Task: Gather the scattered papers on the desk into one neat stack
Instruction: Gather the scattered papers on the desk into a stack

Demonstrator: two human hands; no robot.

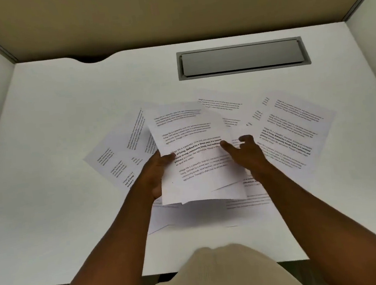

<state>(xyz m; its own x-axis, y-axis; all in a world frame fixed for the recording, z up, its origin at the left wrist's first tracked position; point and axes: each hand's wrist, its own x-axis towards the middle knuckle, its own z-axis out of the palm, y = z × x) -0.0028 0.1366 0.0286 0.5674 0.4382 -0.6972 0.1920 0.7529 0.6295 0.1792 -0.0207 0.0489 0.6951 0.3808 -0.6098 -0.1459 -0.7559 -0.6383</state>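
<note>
White printed sheets, a loose held bundle [193,155], are sitting lifted above the middle of the desk [52,115], their edges not squared and the lower corners fanning apart. The left hand [155,173] is gripping the bundle's left edge, thumb lying across the printed face and fingers curled behind it. The right hand [245,152] is meeting the bundle's right edge, thumb pressing onto the top sheet and fingers bent behind; how firmly it is pinching is hard to judge, but the paper is lying between thumb and fingers.

More loose papers are lying flat on the desk around the bundle: a slanted group at the left [118,154], a few overlapping pages beyond the bundle [222,106], a large tilted page at the right [296,126], and sheets underneath [190,214], partly shaded by the raised bundle and reaching toward the near edge.

Farther back, a grey recessed cable tray lid [240,58] is sitting in the desktop at the right rear, and a curved cutout [92,58] is notching the rear edge at the left. Beige partition walls [168,12] are enclosing the desk. A cream garment [219,276] is showing at the bottom between the bare forearms.
</note>
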